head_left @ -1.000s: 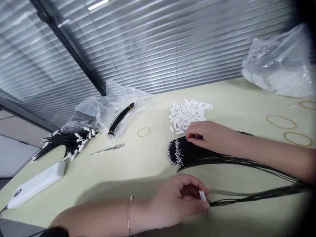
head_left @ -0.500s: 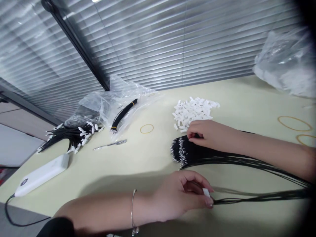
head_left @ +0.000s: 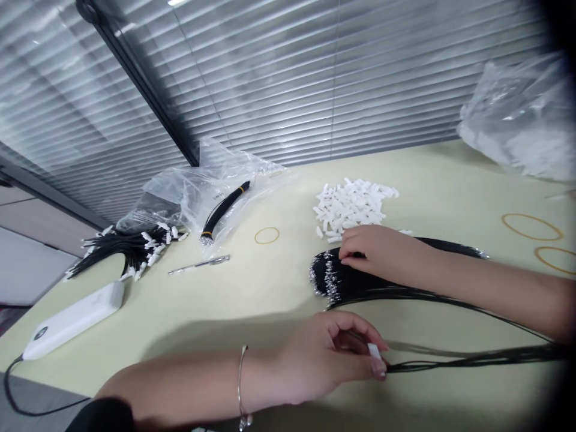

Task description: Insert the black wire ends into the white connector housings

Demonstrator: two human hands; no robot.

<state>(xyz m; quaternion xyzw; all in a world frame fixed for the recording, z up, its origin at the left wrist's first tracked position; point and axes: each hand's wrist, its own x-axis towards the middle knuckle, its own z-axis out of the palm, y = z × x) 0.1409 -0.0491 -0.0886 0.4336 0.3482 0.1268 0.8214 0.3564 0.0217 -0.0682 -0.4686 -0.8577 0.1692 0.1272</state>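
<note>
My left hand [head_left: 333, 360] pinches a small white plastic connector [head_left: 374, 351] between thumb and fingers. Several thin black wires [head_left: 450, 363] trail from it toward the right edge. My right hand [head_left: 366, 252] rests over a bundle of black wires [head_left: 353, 285] lying on the table, with fingertips closed on wire near its left end. Exactly how much wire they grip is hidden. Shiny metal terminals [head_left: 332, 279] tip this bundle in two uneven rows. Just beyond my right hand lies a pile of loose white connectors [head_left: 353, 207].
A pen [head_left: 200, 264], a rubber band [head_left: 267, 235] and a white power bank [head_left: 74, 321] with a cable lie leftward. Behind them are a tied wire bundle [head_left: 225, 211] on clear plastic and wires with white connectors [head_left: 117, 246]. A plastic bag [head_left: 517, 120] stands far right.
My right hand has shifted slightly down, exposing more of the black bundle beyond my forearm, with metal tips showing there. My left hand keeps its hold on the white connector.
</note>
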